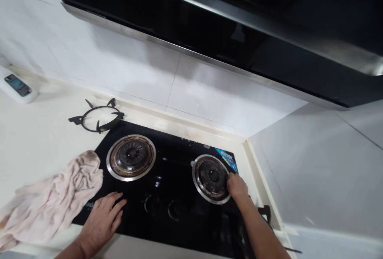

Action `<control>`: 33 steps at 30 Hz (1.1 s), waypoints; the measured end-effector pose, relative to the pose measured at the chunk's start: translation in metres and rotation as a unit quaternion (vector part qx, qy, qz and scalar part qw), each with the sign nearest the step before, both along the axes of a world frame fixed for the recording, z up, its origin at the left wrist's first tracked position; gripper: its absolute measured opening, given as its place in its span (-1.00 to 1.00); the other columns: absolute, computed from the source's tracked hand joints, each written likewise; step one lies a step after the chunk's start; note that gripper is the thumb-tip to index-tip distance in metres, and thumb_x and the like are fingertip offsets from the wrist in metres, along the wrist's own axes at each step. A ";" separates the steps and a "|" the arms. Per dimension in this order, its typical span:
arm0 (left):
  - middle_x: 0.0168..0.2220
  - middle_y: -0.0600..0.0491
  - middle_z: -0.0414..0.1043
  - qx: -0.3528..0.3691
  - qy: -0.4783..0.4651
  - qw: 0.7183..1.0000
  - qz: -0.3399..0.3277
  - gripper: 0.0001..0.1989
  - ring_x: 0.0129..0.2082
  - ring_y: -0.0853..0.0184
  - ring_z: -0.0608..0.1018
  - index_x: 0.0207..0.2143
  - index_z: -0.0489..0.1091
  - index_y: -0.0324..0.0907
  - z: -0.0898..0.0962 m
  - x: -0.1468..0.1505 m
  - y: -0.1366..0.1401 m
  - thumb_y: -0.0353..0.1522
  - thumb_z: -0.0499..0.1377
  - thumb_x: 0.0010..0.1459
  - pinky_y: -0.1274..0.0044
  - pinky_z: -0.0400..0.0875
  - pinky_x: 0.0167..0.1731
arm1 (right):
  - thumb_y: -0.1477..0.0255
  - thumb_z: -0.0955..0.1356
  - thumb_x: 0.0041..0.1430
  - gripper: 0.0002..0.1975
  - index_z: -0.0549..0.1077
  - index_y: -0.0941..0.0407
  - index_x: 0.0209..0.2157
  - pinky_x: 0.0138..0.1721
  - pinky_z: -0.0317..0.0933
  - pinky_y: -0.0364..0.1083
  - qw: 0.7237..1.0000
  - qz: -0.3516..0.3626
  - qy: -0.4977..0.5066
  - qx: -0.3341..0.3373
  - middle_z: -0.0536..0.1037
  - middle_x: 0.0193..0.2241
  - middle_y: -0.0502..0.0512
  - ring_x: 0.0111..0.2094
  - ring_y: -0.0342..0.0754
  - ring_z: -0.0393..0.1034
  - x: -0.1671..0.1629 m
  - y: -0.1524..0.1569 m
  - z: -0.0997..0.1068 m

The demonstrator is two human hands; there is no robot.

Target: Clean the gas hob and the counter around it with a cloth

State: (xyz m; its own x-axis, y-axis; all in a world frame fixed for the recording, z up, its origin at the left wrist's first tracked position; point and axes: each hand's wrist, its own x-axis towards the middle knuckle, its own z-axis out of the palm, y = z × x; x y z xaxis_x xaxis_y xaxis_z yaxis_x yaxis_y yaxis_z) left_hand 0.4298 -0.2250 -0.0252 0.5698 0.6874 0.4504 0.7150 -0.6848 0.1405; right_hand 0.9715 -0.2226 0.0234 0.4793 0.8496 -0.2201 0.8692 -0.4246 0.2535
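A black glass gas cooktop (176,155) lies before me. My left hand (103,215) rests palm down on its front left corner, fingers stretched and holding nothing. Above that hand is the left burner (131,157), with brown grime on its ring. My right hand (237,186) is closed at the right edge of the right burner (213,177), whose ring is also stained. What its curled fingers pinch, if anything, is hidden. A crumpled pale pink cloth (60,195) lies left of my left hand, partly over the cooktop's edge.
A black pot support (101,125) sits on the counter (38,131) behind the left burner. Part of another dark support (265,212) shows beside my right forearm. A white bottle (18,85) is at far left. A black range hood (209,31) hangs overhead; walls close the back and right.
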 end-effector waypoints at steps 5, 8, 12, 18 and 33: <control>-0.05 -0.04 0.47 -0.015 0.008 1.000 0.011 -0.72 -0.01 0.17 0.46 -0.06 0.44 -0.08 0.004 0.003 -0.003 -0.44 0.06 0.22 0.35 0.29 -0.08 | 0.47 0.14 0.33 -0.68 0.49 0.15 -0.13 -0.20 0.20 -0.11 0.998 0.054 0.006 0.008 0.54 -0.15 0.25 -0.11 -0.01 0.46 0.009 0.056 0.000; -0.04 -0.05 0.46 -0.018 0.016 1.000 0.014 -0.71 0.01 0.17 0.45 -0.06 0.44 -0.08 0.004 0.003 -0.005 -0.45 0.06 0.21 0.35 0.29 -0.06 | 0.44 0.19 0.32 -0.72 0.51 0.14 -0.16 -0.19 0.17 -0.12 0.995 0.095 0.012 0.005 0.56 -0.18 0.22 -0.11 -0.02 0.44 0.004 0.084 0.001; -0.03 -0.05 0.46 -0.024 0.024 0.999 0.019 -0.71 0.02 0.17 0.45 -0.05 0.44 -0.07 0.002 0.002 -0.005 -0.44 0.06 0.22 0.35 0.29 -0.06 | 0.42 0.21 0.32 -0.74 0.49 0.14 -0.12 -0.20 0.15 -0.12 0.990 0.141 0.014 -0.005 0.57 -0.18 0.21 -0.13 -0.02 0.44 -0.007 0.101 0.006; -0.04 -0.05 0.45 -0.014 0.027 0.999 0.011 -0.71 0.01 0.15 0.44 -0.05 0.44 -0.08 0.003 0.002 -0.004 -0.45 0.06 0.21 0.34 0.29 -0.07 | 0.46 0.21 0.32 -0.76 0.49 0.12 -0.14 -0.17 0.13 -0.13 0.972 0.234 0.030 -0.020 0.56 -0.16 0.17 -0.13 -0.04 0.43 -0.045 0.112 0.015; -0.04 -0.06 0.45 0.001 0.013 1.000 0.002 -0.74 0.00 0.16 0.46 -0.05 0.43 -0.10 0.005 0.002 -0.001 -0.41 0.06 0.24 0.34 0.33 -0.08 | 0.58 0.23 0.23 -0.78 0.48 0.20 -0.18 -0.10 0.15 0.02 0.948 0.318 0.020 -0.007 0.52 -0.22 0.31 -0.11 0.12 0.36 -0.148 0.027 0.022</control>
State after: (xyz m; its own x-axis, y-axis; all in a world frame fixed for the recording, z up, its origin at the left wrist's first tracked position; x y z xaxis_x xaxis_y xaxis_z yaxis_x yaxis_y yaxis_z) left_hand 0.4315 -0.2261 -0.0199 0.5777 0.6896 0.4367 0.7217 -0.6815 0.1216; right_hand 0.8233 -0.1955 0.0457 -0.1368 0.9608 -0.2410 0.9572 0.1909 0.2176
